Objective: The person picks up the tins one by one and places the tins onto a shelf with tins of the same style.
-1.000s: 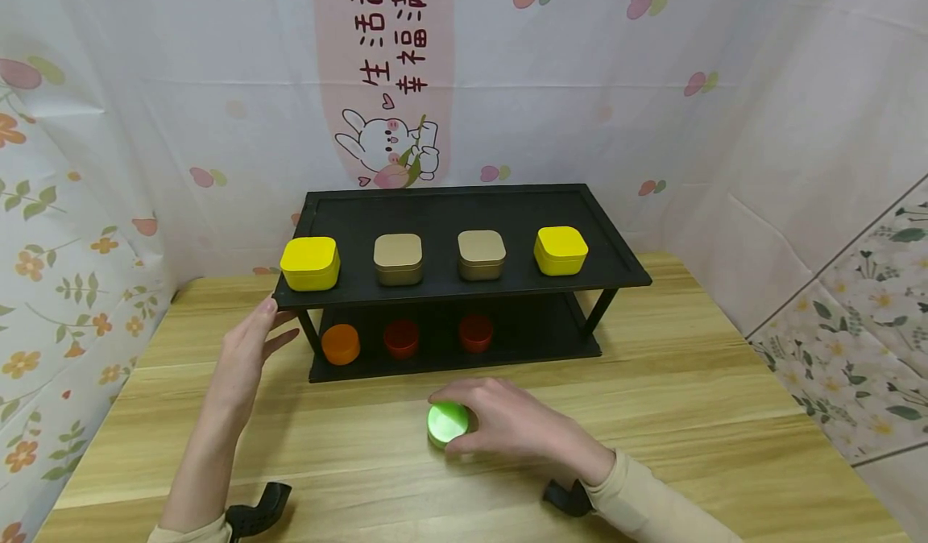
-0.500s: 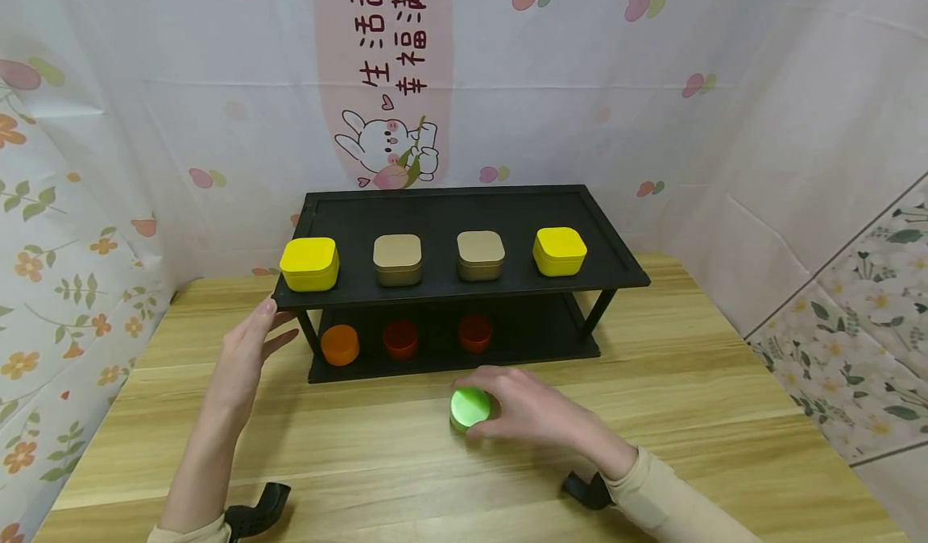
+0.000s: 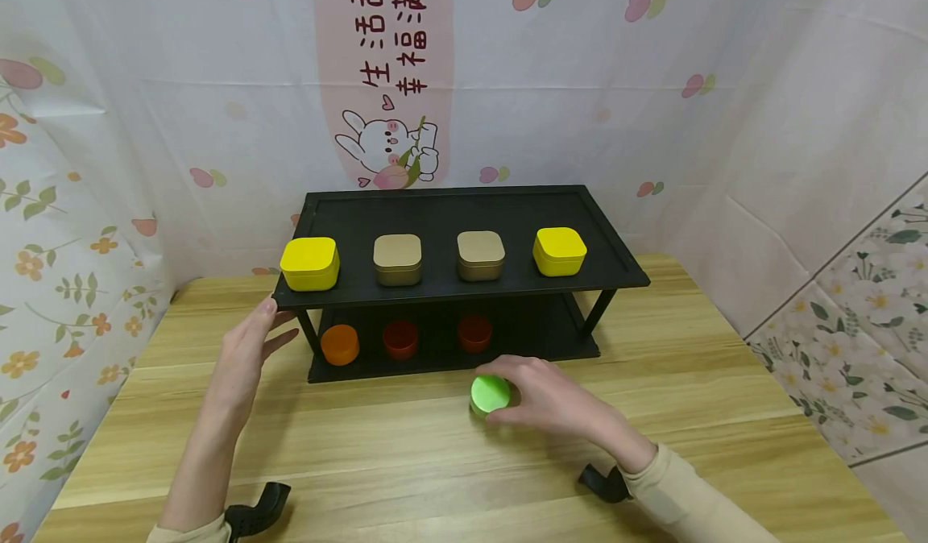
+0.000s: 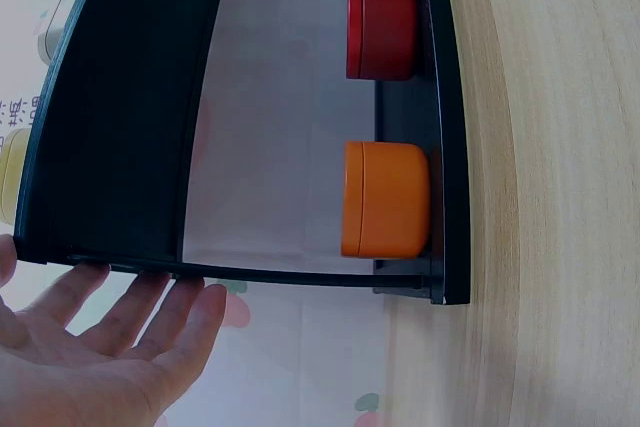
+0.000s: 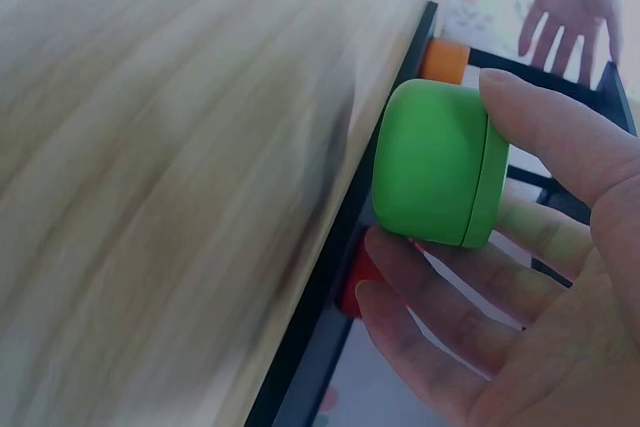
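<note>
My right hand holds a small round green tin with a lid, thumb on one side and fingers on the other. In the right wrist view the green tin looks lifted off the wooden table, in front of the shelf's lower board. My left hand touches the left end of the black two-tier shelf. The left wrist view has the fingers of that left hand fairly straight, their tips against the shelf's end edge.
Two yellow tins and two tan tins stand on the upper board. Below are an orange tin and two red tins, left to middle. A patterned cloth hangs behind the shelf.
My right hand has moved the green tin to the right and away from me, closer to the shelf. My left hand and the tins on the shelf have stayed in place.
</note>
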The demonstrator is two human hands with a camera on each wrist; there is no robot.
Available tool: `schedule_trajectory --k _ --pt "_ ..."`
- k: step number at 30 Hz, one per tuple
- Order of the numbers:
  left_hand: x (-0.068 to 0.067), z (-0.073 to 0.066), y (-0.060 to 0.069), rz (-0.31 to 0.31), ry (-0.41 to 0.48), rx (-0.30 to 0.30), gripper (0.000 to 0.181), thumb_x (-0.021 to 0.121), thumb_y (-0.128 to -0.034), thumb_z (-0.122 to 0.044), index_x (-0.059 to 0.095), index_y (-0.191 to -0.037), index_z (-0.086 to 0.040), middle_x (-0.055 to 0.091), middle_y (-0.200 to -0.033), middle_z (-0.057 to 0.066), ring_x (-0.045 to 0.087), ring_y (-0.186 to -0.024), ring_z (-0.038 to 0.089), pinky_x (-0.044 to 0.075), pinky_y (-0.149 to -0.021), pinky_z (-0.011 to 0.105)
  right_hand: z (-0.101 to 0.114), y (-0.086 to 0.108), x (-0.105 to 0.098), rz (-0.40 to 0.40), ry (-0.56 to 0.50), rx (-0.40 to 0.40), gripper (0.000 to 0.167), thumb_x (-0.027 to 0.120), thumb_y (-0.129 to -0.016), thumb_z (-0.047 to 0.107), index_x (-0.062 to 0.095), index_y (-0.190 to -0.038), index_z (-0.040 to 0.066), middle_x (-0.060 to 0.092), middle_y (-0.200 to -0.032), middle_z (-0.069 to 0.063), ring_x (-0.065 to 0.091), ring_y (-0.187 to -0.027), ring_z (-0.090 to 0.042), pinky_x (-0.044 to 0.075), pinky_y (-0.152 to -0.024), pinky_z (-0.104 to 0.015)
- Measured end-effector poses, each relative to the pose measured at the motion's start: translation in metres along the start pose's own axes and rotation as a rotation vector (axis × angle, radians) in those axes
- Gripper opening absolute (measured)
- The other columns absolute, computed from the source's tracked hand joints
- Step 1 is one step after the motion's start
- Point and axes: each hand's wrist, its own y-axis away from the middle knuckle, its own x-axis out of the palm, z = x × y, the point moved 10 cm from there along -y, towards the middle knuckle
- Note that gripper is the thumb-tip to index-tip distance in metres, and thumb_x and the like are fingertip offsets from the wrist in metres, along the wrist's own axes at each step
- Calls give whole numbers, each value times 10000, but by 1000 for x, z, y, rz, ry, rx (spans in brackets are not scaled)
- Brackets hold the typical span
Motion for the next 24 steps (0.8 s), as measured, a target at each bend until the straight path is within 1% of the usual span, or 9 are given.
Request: schedule_trajectory --k 4,7,10,16,20,24 --pt "0 1 0 -1 -13 -14 633 399 -1102 -474 441 -1547 -25 520 -1472 -59 552 -1225 4 525 -954 65 -5 3 -7 -41 30 -8 546 888 -813 286 694 -1306 153 719 -1250 33 633 -1011 -85 590 -883 -263" --pt "0 2 0 -1 -15 -16 630 400 -1103 -474 443 -1547 -30 513 -1487 -41 550 -1227 2 524 -955 64 -9 5 -13 -65 54 -4 551 893 -806 276 695 -1301 138 725 -1240 16 641 -1007 -101 590 -859 -260" --pt "0 1 -1 -1 -9 -10 623 402 -1103 -468 452 -1542 -30 529 -1458 -76 555 -1229 1 527 -958 69 -15 8 -17 -77 65 10 558 893 -805 268 692 -1303 114 727 -1237 -8 649 -1010 -121 590 -843 -267" --pt "-1 1 -1 -5 9 1 615 415 -1102 -458 465 -1532 -22 555 -1389 -149 568 -1221 -3 533 -957 76 -30 12 -25 -90 84 55 563 893 -803 301 693 -1299 123 730 -1212 -10 635 -964 -105 567 -796 -236" --pt "-1 0 -1 -6 6 3 615 414 -1102 -458 467 -1530 -20 558 -1378 -159 570 -1217 -5 532 -956 75 -38 14 -30 -102 87 67 563 890 -807 308 690 -1303 129 728 -1197 -10 623 -941 -95 561 -776 -227" --pt "0 1 0 -3 -4 -3 618 407 -1103 -465 460 -1537 -28 546 -1410 -134 562 -1223 -2 529 -956 71 -42 15 -34 -118 90 65 561 893 -801 296 695 -1296 120 732 -1183 -17 630 -947 -108 564 -780 -242"
